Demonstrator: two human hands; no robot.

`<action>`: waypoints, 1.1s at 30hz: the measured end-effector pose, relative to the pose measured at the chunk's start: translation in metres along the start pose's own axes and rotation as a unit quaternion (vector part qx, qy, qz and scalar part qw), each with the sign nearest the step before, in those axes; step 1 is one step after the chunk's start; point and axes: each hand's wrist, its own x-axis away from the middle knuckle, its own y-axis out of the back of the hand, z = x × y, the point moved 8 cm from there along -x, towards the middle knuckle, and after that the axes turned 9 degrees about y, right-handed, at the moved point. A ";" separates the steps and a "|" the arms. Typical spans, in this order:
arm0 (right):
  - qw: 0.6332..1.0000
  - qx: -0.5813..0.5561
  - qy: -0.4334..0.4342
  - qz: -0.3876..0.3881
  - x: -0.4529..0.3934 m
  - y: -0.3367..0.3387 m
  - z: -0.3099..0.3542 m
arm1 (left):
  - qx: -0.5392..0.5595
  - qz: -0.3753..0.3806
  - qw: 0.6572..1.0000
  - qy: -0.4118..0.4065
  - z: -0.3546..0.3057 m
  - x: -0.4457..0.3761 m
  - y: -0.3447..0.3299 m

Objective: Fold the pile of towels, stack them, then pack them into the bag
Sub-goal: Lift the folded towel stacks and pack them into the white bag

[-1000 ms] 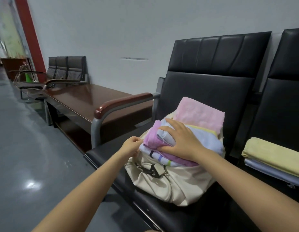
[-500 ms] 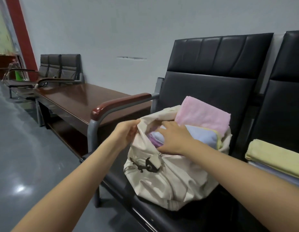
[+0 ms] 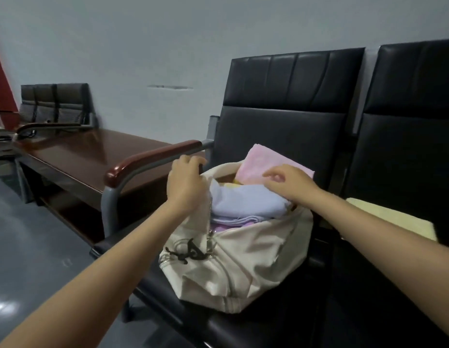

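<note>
A cream fabric bag (image 3: pixel 246 262) stands on the black chair seat (image 3: pixel 153 287). Folded towels fill its mouth: a pale blue towel (image 3: pixel 246 202) on top, lilac layers under it, and a pink towel (image 3: pixel 266 163) sticking up at the back. My left hand (image 3: pixel 184 183) grips the bag's left rim and holds it up. My right hand (image 3: pixel 290 183) hovers with loosely spread fingers over the blue towel, at the lower edge of the pink one. A folded yellow towel (image 3: pixel 392 217) lies on the neighbouring seat to the right.
A grey armrest with a brown wooden pad (image 3: pixel 153 158) runs just left of the bag. Beyond it stands a dark wooden table (image 3: pixel 87 151), then another row of chairs (image 3: pixel 52 104). Grey floor (image 3: pixel 30 234) lies to the left; a wall stands behind the seats.
My left hand has pulled the bag's rim up around the towels, which now sit deeper inside. My right hand has lifted off the stack and moved right toward the pink towel.
</note>
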 end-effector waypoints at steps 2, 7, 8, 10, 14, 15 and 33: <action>0.999 0.037 -0.022 -0.008 0.008 0.000 -0.028 | -0.015 0.024 0.995 -0.093 -0.046 -0.002 -0.011; 0.985 0.161 0.024 0.056 -0.013 -0.013 -0.035 | -0.139 0.188 0.950 -0.208 -0.085 0.015 -0.085; 0.979 0.182 0.024 0.090 -0.019 -0.020 -0.039 | -0.165 0.230 0.936 -0.209 -0.078 0.023 -0.096; 0.967 0.213 0.011 0.139 -0.035 -0.032 -0.050 | -0.194 0.300 0.910 -0.212 -0.060 0.039 -0.109; 0.967 0.186 -0.029 0.170 -0.063 -0.041 -0.056 | -0.235 0.342 0.880 -0.231 -0.046 0.050 -0.114; 0.971 0.171 -0.035 0.165 -0.067 -0.042 -0.057 | -0.244 0.338 0.878 -0.235 -0.047 0.048 -0.117; 0.993 0.004 -0.027 -0.114 0.044 0.042 -0.100 | -0.208 0.263 0.929 -0.160 -0.078 0.060 -0.110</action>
